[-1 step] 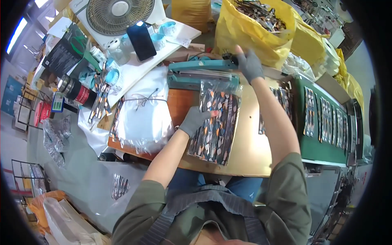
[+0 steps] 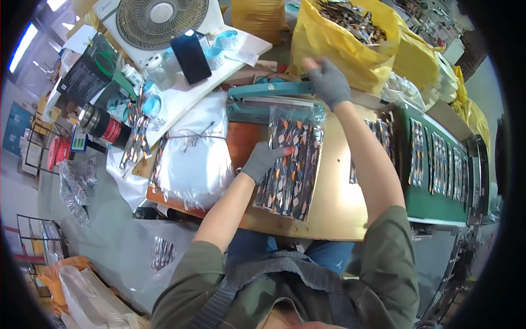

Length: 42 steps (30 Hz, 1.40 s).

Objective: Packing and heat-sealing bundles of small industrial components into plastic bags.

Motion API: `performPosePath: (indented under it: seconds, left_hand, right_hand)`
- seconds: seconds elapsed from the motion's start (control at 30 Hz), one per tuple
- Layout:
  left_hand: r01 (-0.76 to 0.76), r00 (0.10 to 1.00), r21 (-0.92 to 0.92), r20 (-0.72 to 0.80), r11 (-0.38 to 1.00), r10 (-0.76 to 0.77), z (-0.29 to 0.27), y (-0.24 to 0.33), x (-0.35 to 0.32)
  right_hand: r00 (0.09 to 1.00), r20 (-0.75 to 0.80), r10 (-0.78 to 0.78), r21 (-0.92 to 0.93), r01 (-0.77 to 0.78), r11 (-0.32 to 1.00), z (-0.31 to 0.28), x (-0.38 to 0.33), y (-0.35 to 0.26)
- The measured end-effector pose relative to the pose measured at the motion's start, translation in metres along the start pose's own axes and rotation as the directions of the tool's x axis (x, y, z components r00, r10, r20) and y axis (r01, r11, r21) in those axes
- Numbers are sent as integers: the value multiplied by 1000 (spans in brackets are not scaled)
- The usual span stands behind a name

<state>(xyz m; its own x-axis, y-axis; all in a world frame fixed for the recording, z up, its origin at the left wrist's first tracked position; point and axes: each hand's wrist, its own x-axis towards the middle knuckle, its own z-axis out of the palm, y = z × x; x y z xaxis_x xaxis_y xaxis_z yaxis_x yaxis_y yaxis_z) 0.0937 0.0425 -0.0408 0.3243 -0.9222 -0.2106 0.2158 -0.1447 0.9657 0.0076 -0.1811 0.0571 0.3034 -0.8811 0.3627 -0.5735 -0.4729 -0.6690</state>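
A clear plastic bag (image 2: 290, 170) packed with small colourful patterned pieces lies on the wooden worktop (image 2: 339, 208) in front of me. Its top end sits under the bar of a teal heat sealer (image 2: 268, 93). My left hand (image 2: 264, 159), in a grey glove, holds the bag down near its left edge. Also in a grey glove, my right hand (image 2: 327, 82) grips the right end of the sealer's arm, which is lowered over the mouth of the bag.
A pile of empty clear bags (image 2: 194, 159) lies left of the sealer. Behind it stand yellow sacks (image 2: 345, 38) of loose pieces, a fan (image 2: 161, 19) and a dark phone (image 2: 190, 55). A green belt (image 2: 438, 181) on the right carries several filled bags. A dark flask (image 2: 101, 125) lies at the left.
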Motion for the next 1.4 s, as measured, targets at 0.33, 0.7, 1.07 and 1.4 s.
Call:
performPosePath:
  seconds: [0.33,0.7,1.07,1.4]
  left_hand:
    - [206,961,-97,-167,974,-220,-54,-9,50]
    - [100,971,-84,-210,991,-116,-65,-16,46]
    - [429,301,896,-256,109,919,-235,77,-122]
    - [602,555,765,-608,231,567,-288,121,-134]
  right_hand:
    - [976,32,-217,-314,216,924,53,-23,50]
    - [970,37,-239,-285,239,928,71,-24,45]
    - [934,284,-216,17,220,975,-14,-305,76]
    - [950,306,56,443,-195,875,-29,-329,89]
